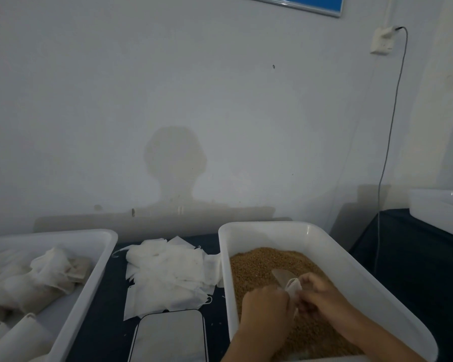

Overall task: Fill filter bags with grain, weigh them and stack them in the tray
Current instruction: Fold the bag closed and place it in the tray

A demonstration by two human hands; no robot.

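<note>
Stacking tray: white plastic tray (100, 259) far left, holding filled white bags (37, 280).
Spare bags: loose pile of empty white filter bags (165, 273).
Scale: flat grey weighing plate (169, 335), nothing on it.
Left hand (266, 307): pinching small white filter bag (293, 287) over brown grain (256, 267).
Right hand (322, 293): gripping the bag's mouth.
Advice: hold the mouth wide above white grain tub (351, 270); spills fall back.

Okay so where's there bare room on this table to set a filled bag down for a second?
Little room. Dark cloth shows in a strip between the left tray and the pile of empty bags, and a smaller patch between the scale and the grain bin. The middle is crowded by those. Both hands, left and right, fill the bin's near end, holding a bag.
</note>
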